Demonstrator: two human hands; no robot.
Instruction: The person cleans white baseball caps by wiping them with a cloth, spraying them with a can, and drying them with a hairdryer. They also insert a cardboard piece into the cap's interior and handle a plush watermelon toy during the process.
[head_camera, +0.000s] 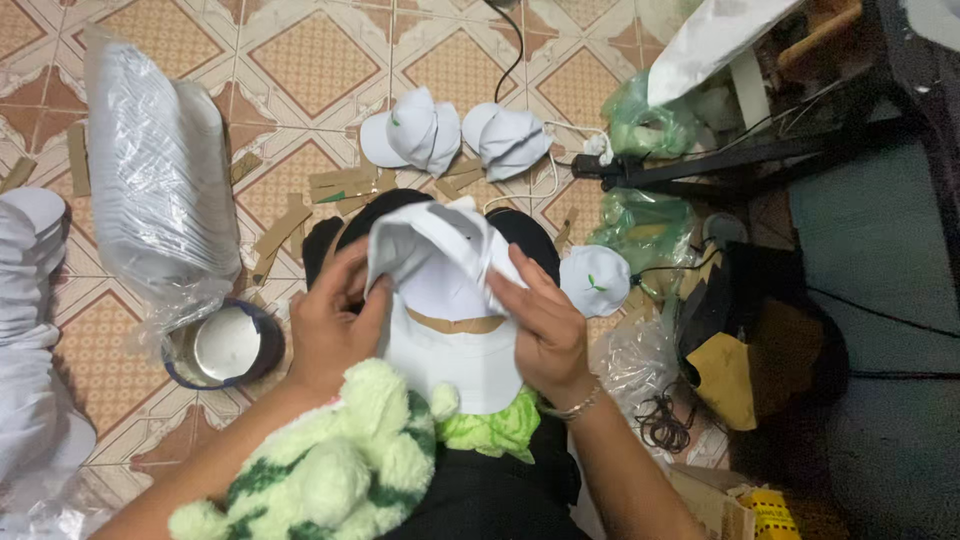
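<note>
I hold a white cap (440, 300) upside down over my lap, its brim toward me and a brown cardboard strip across its inner front. My left hand (335, 325) grips the cap's left side, fingers curled on the fabric. My right hand (545, 325), a bracelet on its wrist, pinches the folded crown on the right. A fluffy green and white plush thing (340, 470) lies on my left forearm and lap.
Two folded white caps (430, 130) lie on the tiled floor ahead, another (595, 280) at right. A plastic-wrapped stack of caps (155, 170) leans at left above a metal tin (225, 345). Cardboard strips (340, 185), green bags (640, 125) and a black stand (720, 160) surround them.
</note>
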